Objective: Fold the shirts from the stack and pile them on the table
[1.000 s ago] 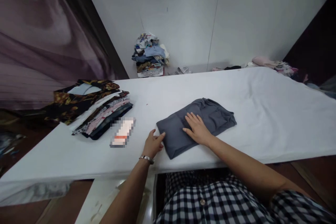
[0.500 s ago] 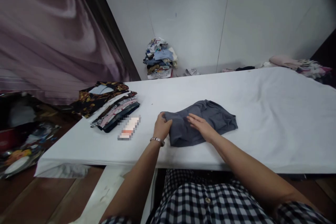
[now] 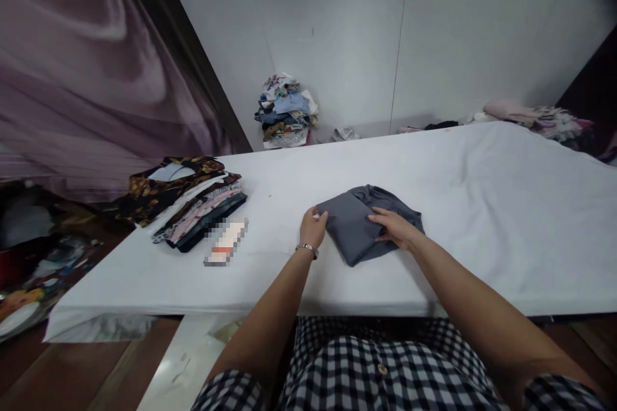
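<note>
A plain dark grey garment (image 3: 349, 221) lies on the white-covered table in front of me, its left part folded over toward the right. I cannot tell its exact kind. My left hand (image 3: 313, 228) is closed on the left edge of the fold, thumb and fingers pinching the cloth; a bracelet circles that wrist. On the other side, my right hand (image 3: 396, 230) grips the right edge of the folded flap, fingers over the cloth. Loose, rumpled cloth of the same garment shows beyond and behind my right hand.
A stack of folded clothes (image 3: 193, 205) sits on the table's left side, a blurred-out flat object (image 3: 226, 244) beside it. Behind the table, a clothes pile (image 3: 288, 112) rises against the wall, and more clothes (image 3: 535, 117) lie at the far right. A mauve curtain (image 3: 72, 64) hangs at left.
The garment's left part has been folded over to the right, making it shorter. My left hand has moved right with the edge; my right hand went from lying flat to gripping the flap.
</note>
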`<state>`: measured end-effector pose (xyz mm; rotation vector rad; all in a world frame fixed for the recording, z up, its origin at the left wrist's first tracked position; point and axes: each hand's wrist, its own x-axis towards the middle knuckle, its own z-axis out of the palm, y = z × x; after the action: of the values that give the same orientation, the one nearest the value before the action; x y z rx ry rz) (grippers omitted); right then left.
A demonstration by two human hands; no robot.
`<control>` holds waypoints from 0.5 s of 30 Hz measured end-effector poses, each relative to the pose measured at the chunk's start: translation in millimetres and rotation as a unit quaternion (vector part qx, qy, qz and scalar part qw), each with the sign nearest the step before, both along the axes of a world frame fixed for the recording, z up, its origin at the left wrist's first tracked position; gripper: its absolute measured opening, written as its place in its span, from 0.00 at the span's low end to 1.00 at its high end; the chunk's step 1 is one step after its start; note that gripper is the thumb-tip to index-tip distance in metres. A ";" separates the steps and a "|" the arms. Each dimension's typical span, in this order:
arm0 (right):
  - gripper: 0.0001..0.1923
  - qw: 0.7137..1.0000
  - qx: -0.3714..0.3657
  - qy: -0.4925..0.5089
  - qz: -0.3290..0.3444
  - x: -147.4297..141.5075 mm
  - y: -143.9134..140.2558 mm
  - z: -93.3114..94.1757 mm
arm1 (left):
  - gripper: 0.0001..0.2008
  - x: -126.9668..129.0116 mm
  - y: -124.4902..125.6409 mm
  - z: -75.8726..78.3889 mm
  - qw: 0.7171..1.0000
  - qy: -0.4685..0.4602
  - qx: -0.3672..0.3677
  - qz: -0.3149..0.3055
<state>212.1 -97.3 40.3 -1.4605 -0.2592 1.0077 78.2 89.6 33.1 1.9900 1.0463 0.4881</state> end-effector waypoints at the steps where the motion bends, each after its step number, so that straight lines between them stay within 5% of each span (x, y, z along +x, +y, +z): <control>1: 0.33 1.000 -0.016 -0.016 -0.003 -2.0 -0.2 2.4 | 0.26 -2.3 6.1 -5.4 0.999 0.033 0.002 0.006; 7: 0.36 0.997 0.006 -0.071 -0.012 -28.0 6.3 -2.1 | 0.28 9.5 28.0 -16.5 0.994 0.109 -0.008 -0.010; 15: 0.40 0.993 -0.009 -0.091 -0.075 -35.7 -13.7 -18.0 | 0.30 33.8 39.6 5.1 0.988 0.120 0.072 -0.058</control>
<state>176.4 -111.0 22.3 -1.5677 -0.2687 0.7589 112.0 129.2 38.2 2.2661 1.0568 0.2712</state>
